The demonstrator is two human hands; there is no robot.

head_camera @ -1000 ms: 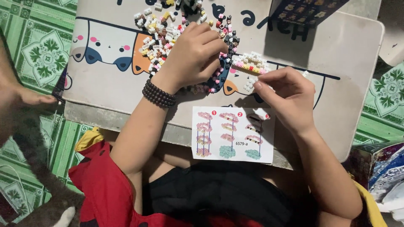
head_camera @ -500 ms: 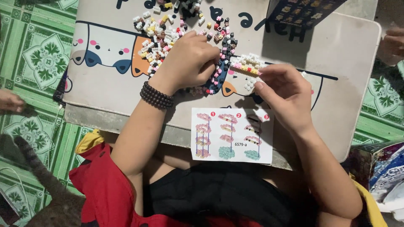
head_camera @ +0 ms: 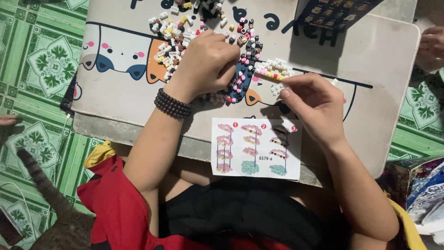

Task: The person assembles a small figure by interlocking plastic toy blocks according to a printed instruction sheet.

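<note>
One white instruction sheet (head_camera: 255,148) at near table (head_camera: 379,69) edge, pink and teal diagrams. Left hand (head_camera: 206,62) fingers curled into scattered bricks (head_camera: 175,32); right hand (head_camera: 311,104) fingertips pinched on small pink-yellow brick strip (head_camera: 273,71). Colourful box (head_camera: 411,178) far right.

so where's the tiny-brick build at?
Early, by the look of it. Done: only a short pink, white and yellow brick strip looks joined. In hand: the right hand pinches that strip's end; the left hand sits in the loose pile of small multicoloured bricks. Left: most bricks are unsorted, and the white instruction sheet shows several stacked layers.
</note>
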